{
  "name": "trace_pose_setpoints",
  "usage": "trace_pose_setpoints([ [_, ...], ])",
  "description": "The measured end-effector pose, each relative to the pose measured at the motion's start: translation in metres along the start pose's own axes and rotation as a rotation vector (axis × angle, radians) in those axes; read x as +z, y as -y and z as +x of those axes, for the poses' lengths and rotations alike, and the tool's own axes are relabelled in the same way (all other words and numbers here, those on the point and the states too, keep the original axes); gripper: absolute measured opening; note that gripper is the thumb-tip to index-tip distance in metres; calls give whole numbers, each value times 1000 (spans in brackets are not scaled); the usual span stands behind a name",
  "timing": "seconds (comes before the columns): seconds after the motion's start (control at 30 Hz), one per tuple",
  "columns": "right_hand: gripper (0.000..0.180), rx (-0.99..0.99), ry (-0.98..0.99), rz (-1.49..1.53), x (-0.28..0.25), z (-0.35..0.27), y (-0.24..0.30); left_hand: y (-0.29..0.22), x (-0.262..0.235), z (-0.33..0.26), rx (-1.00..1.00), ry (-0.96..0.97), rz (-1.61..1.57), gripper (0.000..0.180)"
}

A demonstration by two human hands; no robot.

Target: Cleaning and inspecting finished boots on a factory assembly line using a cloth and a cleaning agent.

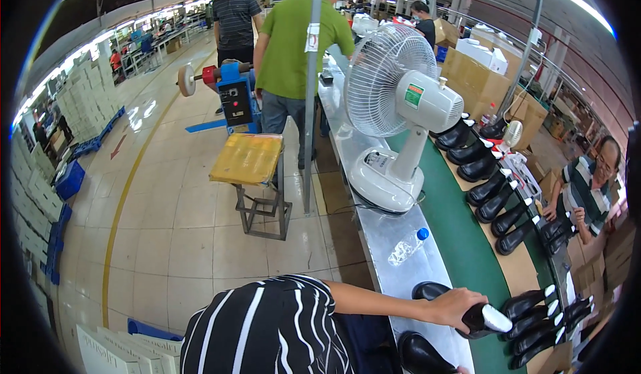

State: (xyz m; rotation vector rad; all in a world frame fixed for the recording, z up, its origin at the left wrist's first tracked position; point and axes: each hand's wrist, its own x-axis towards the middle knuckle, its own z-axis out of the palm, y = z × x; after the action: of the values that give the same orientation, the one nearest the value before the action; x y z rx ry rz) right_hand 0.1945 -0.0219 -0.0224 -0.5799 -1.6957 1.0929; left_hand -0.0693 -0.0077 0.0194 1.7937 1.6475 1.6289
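My left hand reaches to the right over the metal ledge and grips a black shoe with a white insert at the edge of the green conveyor belt. A second black shoe lies on the ledge just behind my wrist. A third black shoe sits at the lower edge, with a sliver of what may be my right hand beside it. My striped shirt fills the lower middle.
A white fan and a water bottle stand on the ledge. Rows of black shoes line the belt's far side, where a seated person works. Two people stand by a blue machine; a yellow-topped stool stands nearby.
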Motion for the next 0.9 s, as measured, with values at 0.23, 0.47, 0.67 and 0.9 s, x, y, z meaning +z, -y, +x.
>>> trace_pose_setpoints([
  [0.23,31,-84,-197,-282,-23,-40,1,28,44,2,-53,183,-99,79],
  [0.47,44,-142,-413,-655,-23,-57,41,55,66,-8,22,190,-63,79],
  [0.67,38,-15,-359,-590,-30,-75,25,44,70,-9,177,291,-66,77],
  [0.9,28,118,-222,627,-92,-112,-59,36,49,-29,525,488,-69,52],
])
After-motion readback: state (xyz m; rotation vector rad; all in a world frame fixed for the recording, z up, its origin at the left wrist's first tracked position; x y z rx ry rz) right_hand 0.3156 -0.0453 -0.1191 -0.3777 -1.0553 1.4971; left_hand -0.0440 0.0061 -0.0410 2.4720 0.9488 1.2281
